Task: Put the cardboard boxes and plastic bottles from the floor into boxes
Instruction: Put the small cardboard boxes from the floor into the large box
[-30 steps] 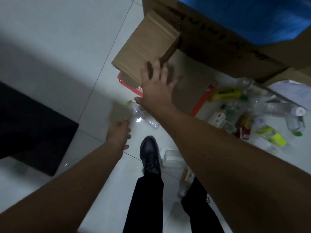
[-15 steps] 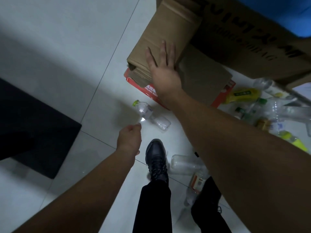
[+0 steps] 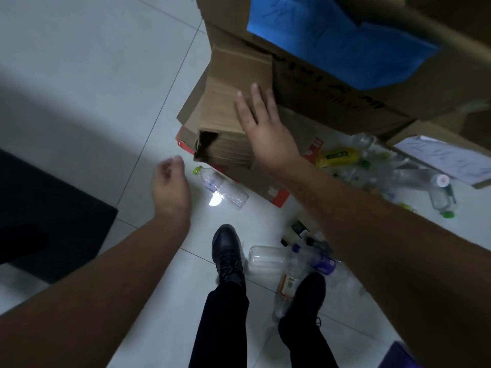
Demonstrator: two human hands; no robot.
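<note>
Cardboard stack (image 3: 220, 126) sits under the right hand (image 3: 265, 134), fingers (image 3: 258, 104) straight, slightly spread — best to hook its near edge while the left hand (image 3: 170, 187), loosely curled, empty, supports underneath.

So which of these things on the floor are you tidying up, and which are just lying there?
For the job: folded cardboard box under the right hand, red-edged flat cardboard beneath it, green-capped bottle, yellow bottle, clear bottle by the shoe, big cardboard box.

Just lying about: blue sheet, black mat, white paper.
</note>
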